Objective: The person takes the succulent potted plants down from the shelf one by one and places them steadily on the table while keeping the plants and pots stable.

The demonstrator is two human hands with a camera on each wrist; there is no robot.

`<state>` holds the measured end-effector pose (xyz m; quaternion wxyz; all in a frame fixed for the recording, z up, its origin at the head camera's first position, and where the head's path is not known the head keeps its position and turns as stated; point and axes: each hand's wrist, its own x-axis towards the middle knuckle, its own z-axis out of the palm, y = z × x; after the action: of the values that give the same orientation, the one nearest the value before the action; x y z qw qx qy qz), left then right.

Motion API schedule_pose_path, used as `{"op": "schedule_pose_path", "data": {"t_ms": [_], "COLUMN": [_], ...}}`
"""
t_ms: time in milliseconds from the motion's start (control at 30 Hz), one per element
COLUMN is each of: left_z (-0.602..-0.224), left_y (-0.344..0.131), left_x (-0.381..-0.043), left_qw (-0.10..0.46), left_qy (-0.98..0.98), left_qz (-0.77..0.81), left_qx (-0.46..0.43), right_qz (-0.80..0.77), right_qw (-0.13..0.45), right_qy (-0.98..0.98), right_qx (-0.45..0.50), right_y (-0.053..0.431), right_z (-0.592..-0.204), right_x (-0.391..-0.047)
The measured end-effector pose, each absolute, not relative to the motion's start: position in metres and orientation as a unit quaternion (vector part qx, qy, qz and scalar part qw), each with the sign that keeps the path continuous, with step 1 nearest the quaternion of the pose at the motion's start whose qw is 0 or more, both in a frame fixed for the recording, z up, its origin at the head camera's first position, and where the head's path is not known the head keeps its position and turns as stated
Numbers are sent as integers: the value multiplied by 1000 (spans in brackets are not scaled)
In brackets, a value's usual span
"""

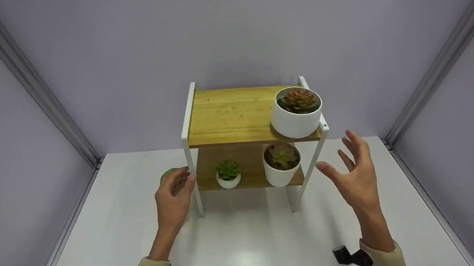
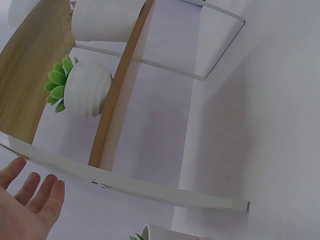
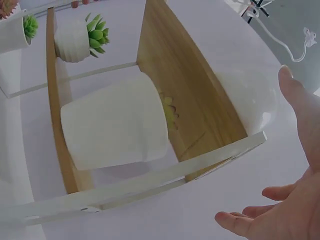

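Note:
A two-tier shelf with wooden boards (image 1: 231, 116) and a white metal frame (image 1: 188, 111) stands in front of me. My left hand (image 1: 172, 201) is beside its left front post, fingers loosely bent and holding nothing; in the left wrist view the fingertips (image 2: 57, 187) come right up to the frame. Off the right side, my right hand (image 1: 357, 180) is spread, thumb apart from the fingers, with nothing in it. On the top board at the right sits a large white pot with a reddish succulent (image 1: 297, 117). The lower board carries a small green succulent (image 1: 228, 171) and a medium white potted succulent (image 1: 282, 174).
Another green plant (image 1: 168, 173) shows left of the shelf, mostly hidden behind my left hand. White table (image 1: 245, 242) lies under everything, with pale walls (image 1: 229, 32) behind and at both sides. A white cable (image 3: 280, 45) appears in the right wrist view.

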<state>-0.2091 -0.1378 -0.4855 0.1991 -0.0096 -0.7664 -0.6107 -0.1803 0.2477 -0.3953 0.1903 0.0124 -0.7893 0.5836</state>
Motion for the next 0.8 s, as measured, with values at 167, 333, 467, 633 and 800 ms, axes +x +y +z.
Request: {"op": "schedule_pose_path", "data": {"t_ms": [167,333,467,633,800], "left_z": [-479,-478,-478,-477,-473], "left_y": [-136,-136,-138,-138,-137], "left_x": [-210,-211,-213,-214,-216], "left_qw": [196,194,190,191,197], "left_qy": [-771,-775,-773,-773,-776], "left_qz": [-606,-602,-605,-605,-599], "left_qx": [-5,-2,-4,-6,-8], "right_qz": [565,559,553,537,524], "right_qw": [209,229,234,229,229], "right_qy": [-798,-795,-798,-810,-819], "right_qx": [23,49,51,52,51], "right_y": [235,226,222,218,217], "right_z": [-381,-372,-364,-353,-340], "right_x": [-178,-183,-189,-194,-195]}}
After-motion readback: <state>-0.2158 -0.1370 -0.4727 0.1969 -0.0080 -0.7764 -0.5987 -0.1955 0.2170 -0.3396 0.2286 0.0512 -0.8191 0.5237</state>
